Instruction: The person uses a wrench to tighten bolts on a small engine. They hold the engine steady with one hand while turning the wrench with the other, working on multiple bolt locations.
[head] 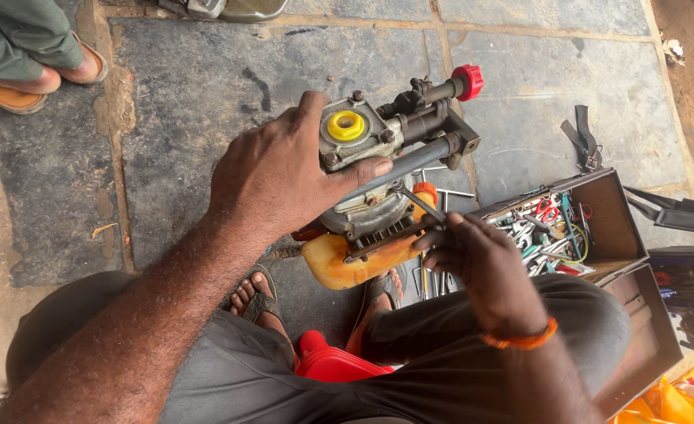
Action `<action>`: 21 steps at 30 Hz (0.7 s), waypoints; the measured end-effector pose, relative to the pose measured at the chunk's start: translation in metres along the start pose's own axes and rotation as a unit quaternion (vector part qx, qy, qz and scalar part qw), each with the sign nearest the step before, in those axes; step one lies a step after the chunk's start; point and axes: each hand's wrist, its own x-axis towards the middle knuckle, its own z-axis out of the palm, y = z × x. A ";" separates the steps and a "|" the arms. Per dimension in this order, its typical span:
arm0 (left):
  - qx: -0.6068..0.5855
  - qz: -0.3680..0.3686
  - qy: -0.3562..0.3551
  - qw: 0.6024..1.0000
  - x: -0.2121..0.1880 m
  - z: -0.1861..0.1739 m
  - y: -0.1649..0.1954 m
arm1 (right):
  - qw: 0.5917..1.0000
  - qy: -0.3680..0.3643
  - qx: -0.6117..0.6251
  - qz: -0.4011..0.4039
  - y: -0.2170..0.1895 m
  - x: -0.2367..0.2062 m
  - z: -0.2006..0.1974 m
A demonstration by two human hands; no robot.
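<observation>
My left hand (284, 169) grips the top of a small engine-and-pump unit (378, 149), thumb across its grey metal housing beside a yellow round cap (345, 125). A red knob (469, 82) sticks out at the unit's far end, and an orange fuel tank (347, 263) hangs underneath. My right hand (476, 263), with an orange band at the wrist, holds a thin metal spanner (414, 200) against the unit's side, just above the tank. The unit is held over my sandalled feet (257, 298).
An open brown metal toolbox (598, 212) full of several hand tools stands at the right, its lid (645, 330) lying open. Loose tools lie on the stone slab floor (206, 78). Another person's sandalled feet (41, 74) rest at the top left. A red object (331, 363) sits between my legs.
</observation>
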 end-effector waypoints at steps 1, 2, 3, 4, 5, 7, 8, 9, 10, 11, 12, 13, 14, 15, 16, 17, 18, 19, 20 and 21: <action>0.001 -0.001 0.003 1.000 -0.001 0.000 0.000 | 1.000 0.006 0.000 -0.002 0.004 -0.008 0.010; 0.002 0.000 0.006 1.000 -0.001 0.001 0.000 | 0.999 0.028 0.020 -0.009 0.008 -0.015 0.022; 0.000 -0.003 0.004 1.000 -0.001 0.001 0.000 | 0.998 0.050 0.040 -0.018 0.011 -0.021 0.035; -0.001 -0.005 0.001 1.000 -0.001 0.000 0.000 | 0.995 0.072 0.061 -0.027 0.014 -0.025 0.048; -0.002 -0.005 -0.003 1.000 -0.001 0.000 0.000 | 0.996 0.062 0.066 -0.016 0.017 -0.031 0.061; -0.018 -0.024 -0.014 0.999 -0.001 -0.001 -0.001 | 0.996 0.043 0.079 0.005 0.022 -0.037 0.084; -0.028 -0.033 -0.021 0.999 -0.001 -0.002 -0.001 | 0.995 0.022 0.099 -0.003 0.023 -0.039 0.093; -0.019 -0.034 -0.030 0.999 -0.001 -0.002 0.000 | 0.993 0.004 0.118 -0.012 0.024 -0.040 0.097; -0.010 -0.035 -0.035 0.999 -0.001 -0.003 0.000 | 0.990 -0.017 0.136 -0.024 0.025 -0.041 0.099; 0.001 -0.040 -0.036 0.999 0.000 -0.003 -0.001 | 0.992 -0.023 0.121 -0.010 0.024 -0.042 0.097; 0.000 -0.038 -0.031 0.999 0.000 -0.004 -0.001 | 0.994 -0.032 0.105 0.009 0.023 -0.041 0.093; -0.003 -0.037 -0.032 0.999 -0.002 -0.004 -0.001 | 0.995 -0.040 0.090 0.033 0.023 -0.043 0.086; -0.006 -0.032 -0.033 0.999 -0.002 -0.003 -0.001 | 0.996 -0.046 0.044 0.062 0.021 -0.044 0.076; -0.012 -0.029 -0.028 0.999 -0.002 -0.003 0.000 | 0.995 -0.053 -0.003 0.084 0.018 -0.043 0.065; -0.019 -0.028 -0.021 0.999 -0.001 -0.002 0.000 | 0.991 -0.061 -0.053 0.107 0.015 -0.042 0.053; -0.028 -0.032 -0.019 0.999 -0.003 -0.001 0.000 | 0.991 -0.066 -0.078 0.084 0.012 -0.040 0.042; -0.025 -0.034 -0.028 0.999 -0.005 -0.001 0.001 | 0.990 -0.070 -0.102 0.065 0.008 -0.037 0.030; -0.022 -0.033 -0.034 0.999 -0.004 -0.001 0.000 | 0.988 -0.074 -0.126 0.042 0.004 -0.033 0.019; -0.017 -0.029 -0.035 0.999 -0.002 -0.001 0.000 | 0.984 -0.070 -0.161 0.014 -0.001 -0.027 0.009; -0.012 -0.025 -0.029 0.999 -0.001 -0.001 -0.001 | 0.978 -0.064 -0.197 -0.016 -0.006 -0.021 -0.001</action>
